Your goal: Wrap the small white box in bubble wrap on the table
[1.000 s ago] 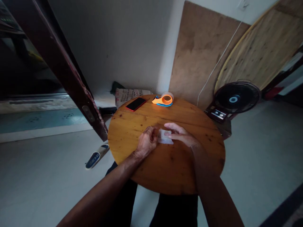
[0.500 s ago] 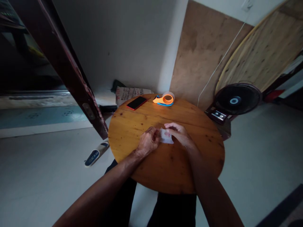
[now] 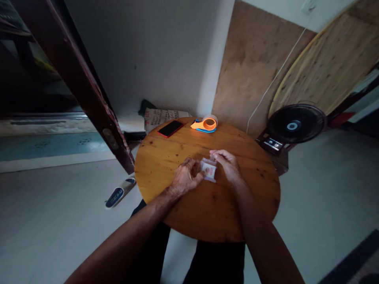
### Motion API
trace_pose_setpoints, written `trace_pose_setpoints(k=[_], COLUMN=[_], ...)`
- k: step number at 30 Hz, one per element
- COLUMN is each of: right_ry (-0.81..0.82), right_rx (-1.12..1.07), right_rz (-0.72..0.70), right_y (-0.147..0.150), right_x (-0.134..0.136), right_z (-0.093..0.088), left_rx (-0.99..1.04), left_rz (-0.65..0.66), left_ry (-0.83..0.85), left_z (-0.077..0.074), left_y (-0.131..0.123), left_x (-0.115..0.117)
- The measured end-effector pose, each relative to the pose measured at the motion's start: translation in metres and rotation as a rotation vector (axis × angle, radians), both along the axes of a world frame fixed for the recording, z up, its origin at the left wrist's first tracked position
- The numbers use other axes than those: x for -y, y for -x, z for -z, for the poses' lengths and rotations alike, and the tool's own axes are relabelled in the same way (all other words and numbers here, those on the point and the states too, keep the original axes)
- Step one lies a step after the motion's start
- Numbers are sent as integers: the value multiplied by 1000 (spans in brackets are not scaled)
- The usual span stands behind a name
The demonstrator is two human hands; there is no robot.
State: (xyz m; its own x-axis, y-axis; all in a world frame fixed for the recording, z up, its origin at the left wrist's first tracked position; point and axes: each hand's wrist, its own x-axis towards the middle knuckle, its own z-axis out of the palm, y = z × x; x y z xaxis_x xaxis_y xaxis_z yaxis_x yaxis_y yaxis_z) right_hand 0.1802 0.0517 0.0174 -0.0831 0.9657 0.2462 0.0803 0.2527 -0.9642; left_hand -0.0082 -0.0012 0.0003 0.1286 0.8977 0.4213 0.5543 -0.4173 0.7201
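A small, whitish, see-through packet (image 3: 209, 172) with red print lies on the round wooden table (image 3: 219, 209). Its edges look like clear plastic. My left hand (image 3: 187, 175) grips the left edge, thumb and fingers closed around it. At the packet's top right corner, the thumb and forefinger of my right hand (image 3: 227, 162) are pinched together. They seem to have hold of the packet's upper edge, though the fingertips partly hide it.
Along the table's far side are an orange tape dispenser (image 3: 207, 124) and a red-edged phone (image 3: 170, 128). A black fan (image 3: 293, 125) stands to the right, a slipper (image 3: 120, 193) lies on the floor at left, and a dark door frame (image 3: 89, 86) rises beyond it.
My right hand has moved slightly up and its fingers have closed into a pinch. More of the packet's printed face shows. My left thumb has shifted right onto the packet.
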Motion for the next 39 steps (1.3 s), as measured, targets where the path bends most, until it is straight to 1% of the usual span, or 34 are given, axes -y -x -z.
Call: trace_pose_setpoints(k=[5, 8, 14, 18, 22, 25, 28, 31, 34, 36, 39], right_ry=[-7, 0, 14, 40, 109, 140, 147, 122, 85, 59, 41], right_rx=[-149, -178, -239, -232, -251, -267, -261, -243, -269, -294, -300], right_rz=[30, 30, 87, 118, 191, 230, 248, 290, 354, 376, 373], right_y=[-6, -8, -10, -13, -17, -19, -21, -23, -25, -26, -27], right_x=[-3, -3, -5, -8, -12, -13, -14, -15, -17, -18, -19], right_z=[-1, -3, -6, -2, 5, 8, 8, 7, 6, 5, 5], left_rx=[3, 33, 64, 55, 43, 76, 129, 184, 228, 251, 284], left_rz=[2, 27, 47, 53, 117, 130, 144, 191, 251, 280, 310], left_ry=[17, 7, -11, 12, 4, 15, 35, 19, -6, -10, 2], left_z=[-3, -3, -3, -2, 3, 5, 0, -9, -16, -18, -20], left_y=[1, 1, 1, 0, 0, -1, -1, 1, 2, 3, 4], left_x=[2, 3, 4, 3, 0, -1, 0, 3, 5, 6, 8])
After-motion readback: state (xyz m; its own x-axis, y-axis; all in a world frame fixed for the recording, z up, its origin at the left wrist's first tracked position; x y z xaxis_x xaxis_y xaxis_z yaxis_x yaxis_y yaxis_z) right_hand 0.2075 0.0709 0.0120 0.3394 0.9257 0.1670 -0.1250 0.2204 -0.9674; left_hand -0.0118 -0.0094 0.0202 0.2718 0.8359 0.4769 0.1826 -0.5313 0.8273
